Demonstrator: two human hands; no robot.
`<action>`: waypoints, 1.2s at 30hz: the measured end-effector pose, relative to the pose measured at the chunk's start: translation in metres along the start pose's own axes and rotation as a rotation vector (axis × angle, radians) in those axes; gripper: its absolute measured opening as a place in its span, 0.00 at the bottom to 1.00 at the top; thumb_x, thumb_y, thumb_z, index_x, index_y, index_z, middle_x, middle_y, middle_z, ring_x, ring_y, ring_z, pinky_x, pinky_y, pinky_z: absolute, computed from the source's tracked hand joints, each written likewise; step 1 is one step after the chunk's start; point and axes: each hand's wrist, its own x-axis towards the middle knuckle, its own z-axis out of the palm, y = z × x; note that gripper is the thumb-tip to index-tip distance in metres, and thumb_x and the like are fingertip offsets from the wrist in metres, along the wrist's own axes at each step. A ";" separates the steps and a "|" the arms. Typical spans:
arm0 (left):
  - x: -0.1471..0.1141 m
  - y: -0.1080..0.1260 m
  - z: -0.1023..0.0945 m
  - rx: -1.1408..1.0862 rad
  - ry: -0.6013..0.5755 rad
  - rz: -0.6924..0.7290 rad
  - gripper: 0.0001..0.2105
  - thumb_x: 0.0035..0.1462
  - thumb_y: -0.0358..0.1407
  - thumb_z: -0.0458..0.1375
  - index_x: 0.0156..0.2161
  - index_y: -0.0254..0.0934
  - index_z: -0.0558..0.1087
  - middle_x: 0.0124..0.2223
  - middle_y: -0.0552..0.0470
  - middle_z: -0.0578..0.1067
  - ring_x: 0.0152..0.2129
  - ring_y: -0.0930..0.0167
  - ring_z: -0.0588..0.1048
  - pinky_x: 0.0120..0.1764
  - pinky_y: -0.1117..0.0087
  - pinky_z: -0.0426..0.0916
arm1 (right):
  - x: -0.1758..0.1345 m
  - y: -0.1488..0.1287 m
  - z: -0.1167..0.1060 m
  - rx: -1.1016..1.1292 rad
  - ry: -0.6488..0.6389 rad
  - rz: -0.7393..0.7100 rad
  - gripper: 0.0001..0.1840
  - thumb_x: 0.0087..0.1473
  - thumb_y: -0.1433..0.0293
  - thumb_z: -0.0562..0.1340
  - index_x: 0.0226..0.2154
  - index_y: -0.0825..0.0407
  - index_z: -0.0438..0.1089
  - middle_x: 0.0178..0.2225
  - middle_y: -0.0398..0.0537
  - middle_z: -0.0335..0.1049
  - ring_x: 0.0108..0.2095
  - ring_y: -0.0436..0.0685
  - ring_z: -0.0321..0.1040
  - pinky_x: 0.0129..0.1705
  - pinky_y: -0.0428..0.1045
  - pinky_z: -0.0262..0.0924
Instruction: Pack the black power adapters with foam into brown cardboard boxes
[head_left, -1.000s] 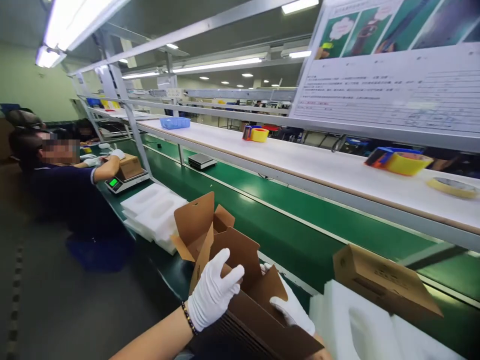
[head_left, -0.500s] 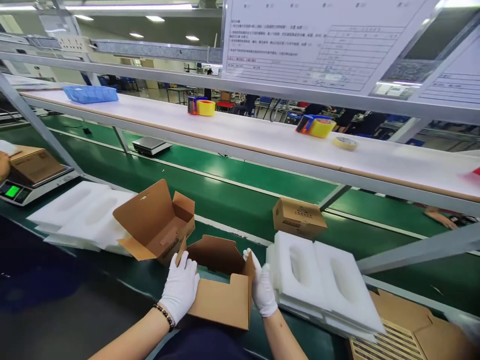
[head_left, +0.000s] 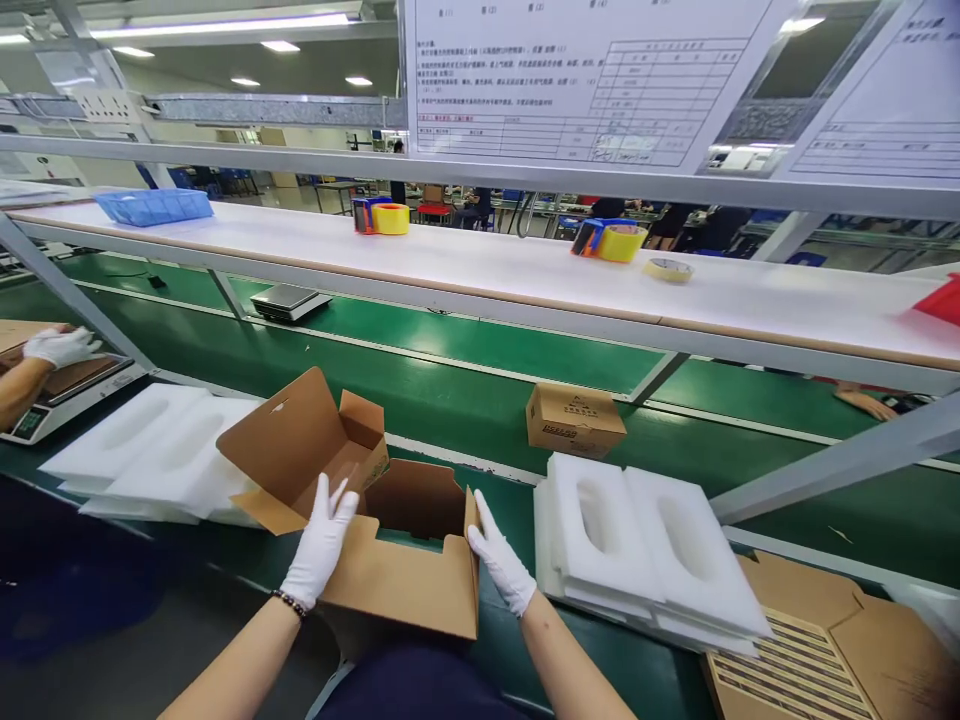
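Note:
An open-topped cardboard box (head_left: 409, 585) stands at the bench's front edge, its walls raised and its middle open. My left hand (head_left: 319, 545), in a white glove, is at the box's left side with fingers spread and stretched out. On the opposite side my gloved right hand (head_left: 501, 560) has thumb and fingers at the edge of the right wall, gripping it. Just behind my left hand a second open box (head_left: 322, 450) stands with its lid tilted back. Whether my left fingertips touch either box, I cannot tell.
White foam inserts (head_left: 660, 540) are stacked at right, more foam (head_left: 161, 450) at left. A closed carton (head_left: 576, 420) sits behind. Far left, another person's gloved hand (head_left: 64, 347) is above a scale (head_left: 75, 400). A shelf (head_left: 480, 270) with tape dispensers (head_left: 609, 240) crosses above the bench.
My left hand has let go of the left flap and shifted left, fingers spreading. The left wall has folded up. My right hand has slid slightly along the right wall. The view has shifted.

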 end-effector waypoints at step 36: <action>0.045 0.014 0.083 0.948 -0.715 0.407 0.42 0.42 0.59 0.55 0.60 0.38 0.57 0.50 0.39 0.68 0.47 0.54 0.64 0.45 0.54 0.64 | 0.028 0.009 -0.005 -1.021 -0.200 0.249 0.65 0.23 0.51 0.70 0.62 0.47 0.44 0.62 0.62 0.39 0.60 0.78 0.37 0.54 0.66 0.42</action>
